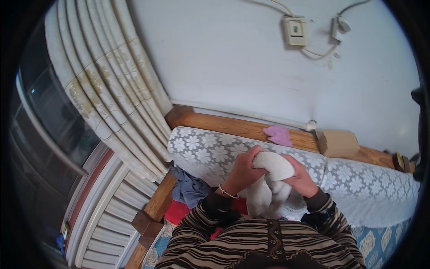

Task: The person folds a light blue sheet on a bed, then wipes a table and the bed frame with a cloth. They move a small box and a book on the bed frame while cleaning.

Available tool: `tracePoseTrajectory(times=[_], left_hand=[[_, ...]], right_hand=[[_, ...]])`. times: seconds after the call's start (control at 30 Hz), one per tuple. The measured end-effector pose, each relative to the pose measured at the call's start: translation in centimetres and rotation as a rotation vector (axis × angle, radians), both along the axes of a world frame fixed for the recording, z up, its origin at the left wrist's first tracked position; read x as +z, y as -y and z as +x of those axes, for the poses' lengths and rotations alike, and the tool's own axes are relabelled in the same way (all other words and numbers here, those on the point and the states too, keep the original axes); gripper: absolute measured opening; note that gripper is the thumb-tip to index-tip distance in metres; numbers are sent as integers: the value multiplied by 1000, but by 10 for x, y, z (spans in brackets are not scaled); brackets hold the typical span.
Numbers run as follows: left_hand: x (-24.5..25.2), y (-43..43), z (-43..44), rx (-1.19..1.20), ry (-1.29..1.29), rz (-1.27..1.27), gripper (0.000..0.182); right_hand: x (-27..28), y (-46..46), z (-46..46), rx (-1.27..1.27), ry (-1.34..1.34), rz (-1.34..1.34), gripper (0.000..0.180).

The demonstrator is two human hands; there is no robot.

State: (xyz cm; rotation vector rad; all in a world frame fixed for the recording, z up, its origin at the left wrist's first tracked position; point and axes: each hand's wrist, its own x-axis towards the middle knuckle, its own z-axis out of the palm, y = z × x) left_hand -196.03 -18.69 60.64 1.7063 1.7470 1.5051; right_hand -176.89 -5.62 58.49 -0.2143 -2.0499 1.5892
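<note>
A white cloth garment (273, 164) is stretched between my two hands above the sofa, its upper edge folded over in a curved band. My left hand (243, 169) grips the left end of that band, a bracelet on its wrist. At the right end, my right hand (301, 177) pinches the same cloth. Two loose white parts of it hang down towards my striped top. What kind of garment it is, I cannot tell. Behind it lies the grey-and-white floral sofa cover (205, 151).
A pink cloth (278, 135) and a cardboard box (338, 143) rest on the wooden sofa back (228, 126). A crumpled blue-grey cloth (189, 188) lies in the left corner, beside red fabric (177, 212). A curtain (117, 90) and a radiator (107, 228) stand at the left.
</note>
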Motion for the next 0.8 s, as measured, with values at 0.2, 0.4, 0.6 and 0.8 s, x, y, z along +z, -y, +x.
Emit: tracePoseTrajectory(times=[0.2, 0.4, 0.6, 0.8], left_hand=[[-4, -8, -3, -196, 105, -191, 72], [-26, -32, 35, -470, 615, -152, 86], [-46, -53, 55, -414, 838, -244, 82], [-67, -55, 66, -309, 731, -323, 72]], right_hand=[[16, -20, -7, 18, -307, -497, 25], [34, -9, -35, 98, -354, -581, 33], [35, -49, -35, 134, -366, -532, 45], [8, -98, -13, 179, -376, -714, 32]])
